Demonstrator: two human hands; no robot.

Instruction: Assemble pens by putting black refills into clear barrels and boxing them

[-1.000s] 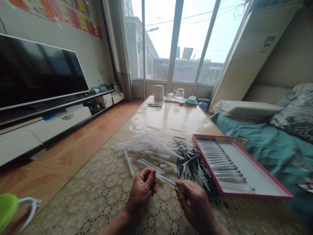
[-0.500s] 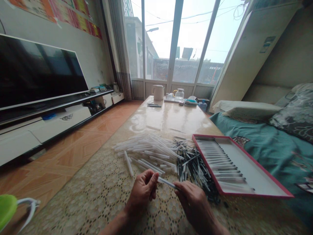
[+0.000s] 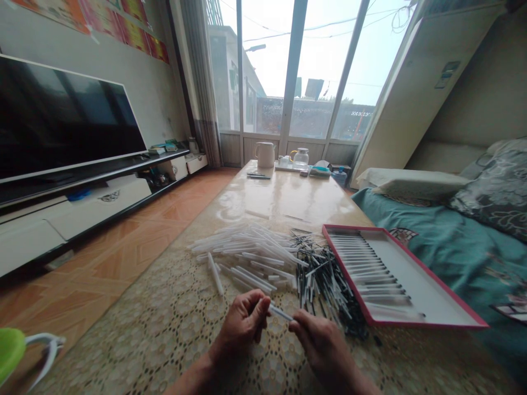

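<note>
Head camera view: the left hand (image 3: 246, 321) was closed nearly fully, its thumb pressed on the curled forefinger, and it gripped one end of a slim rod of pale translucent plastic (image 3: 281, 312). The right hand (image 3: 321, 340) pinched the other end between thumb and fingers, with its other fingers folded. The rod was thus between the two hands, slightly tilted, above the beige tablecloth with flower pattern (image 3: 164, 323); it was held at both ends, probably so that these ends could be kept steady and in line. Just beyond the hands lay a loose pile of whitish plastic tubes (image 3: 247, 244), and right of it a tangled heap of thin dark sticks (image 3: 325, 285); I judge that they were kept near for easy reach, each kind mostly apart. Beside the heap was a shallow white box with red rim (image 3: 411, 274), where finished-looking pens (image 3: 364, 269) formed a row along its left side, their dark tips pointing the same way, perhaps for order. The box's inner right part gave room, but its near left corner was close to the dark heap. Whether its right edge passed the table edge, I could not tell. Leftward, the cloth offered wide space for the left elbow.
</note>
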